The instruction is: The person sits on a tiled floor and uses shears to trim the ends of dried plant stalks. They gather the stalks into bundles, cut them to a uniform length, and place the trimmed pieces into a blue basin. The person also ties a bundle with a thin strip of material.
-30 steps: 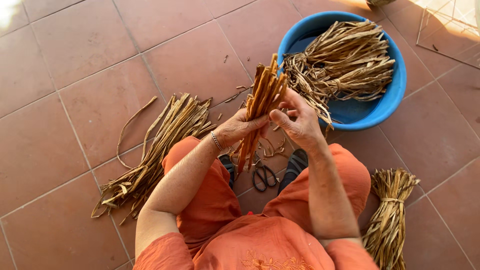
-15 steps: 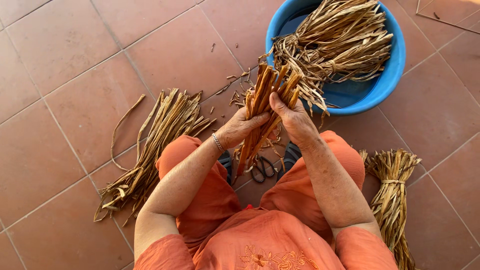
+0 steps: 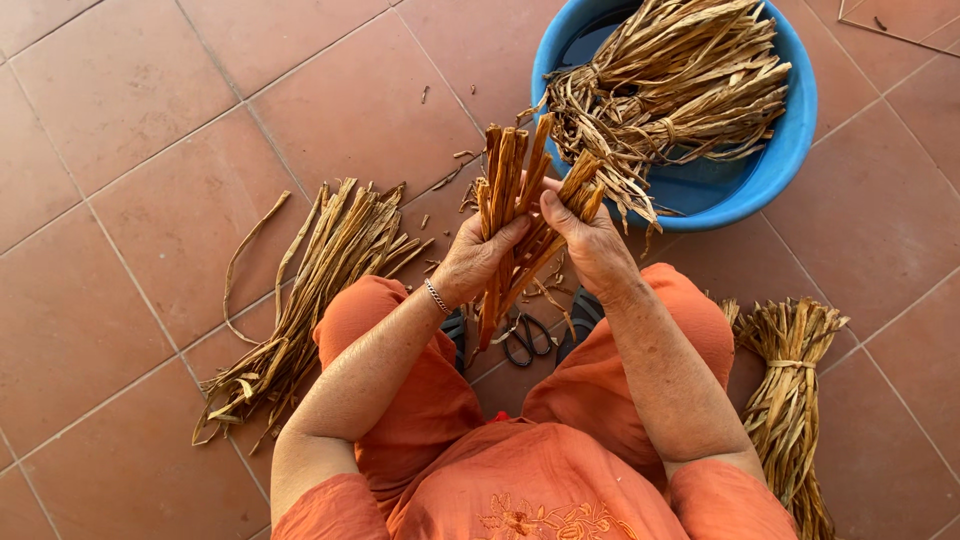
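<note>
Terracotta floor tiles (image 3: 120, 90) carry everything, and the person sits on them in orange clothes, knees apart. Toward the left of the floor lies a loose pile (image 3: 300, 300) of dry, tan leaf strips, fanned out and untied. At the middle, the left hand (image 3: 478, 262) is closed round a bunch (image 3: 510, 200) of darker brown strips held upright, ends pointing away from the body; the right hand (image 3: 590, 240) grips a smaller part of the same bunch just beside it, thumb pressing the strip ends. Scissors (image 3: 528, 338) lie on the floor between the feet, below the hands. At the top right, a blue basin (image 3: 770, 170) holds tied bundles of strips. By the right knee stands one more tied bundle (image 3: 785, 390). Judging by this, some bundles are already bound, the bunch in hand is not yet tied, and the loose pile remains to be worked.
</note>
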